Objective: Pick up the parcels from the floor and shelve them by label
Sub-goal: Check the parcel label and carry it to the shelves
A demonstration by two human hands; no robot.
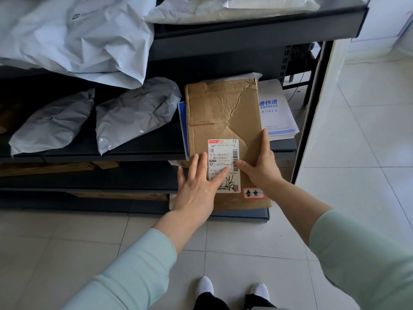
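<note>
Dark metal shelf (156, 151) over pale floor tiles carries two grey poly bags (131, 115) left of one brown parcel (223, 113). Its long axis runs into the shelf, near end overhanging. Left hand (199, 186) lies flat, fingers spread, on its white label (224, 162); right hand (261, 162) grips its right edge. Beneath it, white envelopes (277, 110) read "EXPRESS".

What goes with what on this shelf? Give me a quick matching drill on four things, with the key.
Things:
1. brown parcel
2. left hand
3. right hand
4. white express envelopes

States:
A. flat, open, fingers over the shipping label
B. stacked at the shelf's right end
C. overhanging the shelf edge
D. gripping the parcel's right edge

Pairs: 1-C, 2-A, 3-D, 4-B
</note>
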